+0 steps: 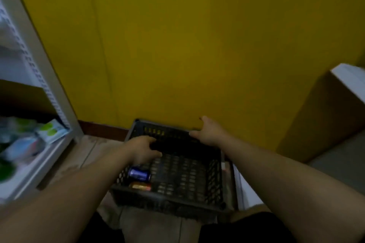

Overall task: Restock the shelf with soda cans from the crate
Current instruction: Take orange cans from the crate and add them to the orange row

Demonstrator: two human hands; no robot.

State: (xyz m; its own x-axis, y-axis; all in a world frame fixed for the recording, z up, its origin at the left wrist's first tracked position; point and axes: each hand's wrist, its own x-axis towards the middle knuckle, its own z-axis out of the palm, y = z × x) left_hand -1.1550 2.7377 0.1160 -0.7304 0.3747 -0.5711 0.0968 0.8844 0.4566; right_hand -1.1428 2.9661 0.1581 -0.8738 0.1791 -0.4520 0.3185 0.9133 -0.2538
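Black plastic crate (215, 173) is sitting bottom centre, blue can (139, 173) and orange can (140, 186) lying in its lower-left corner; left hand (142, 149) is hanging near them, fingers (153, 139) loosely apart, holding nothing; right hand (209, 132) is hovering open by the far rim; I'd be wrapping the blue can round its middle so it isn't rolling off.

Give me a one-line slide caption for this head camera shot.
Left hand and right hand reach over a dark crate holding a blue can and an orange can, shelf at left.

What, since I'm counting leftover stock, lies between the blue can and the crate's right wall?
Only bare crate floor, seen in the head view.
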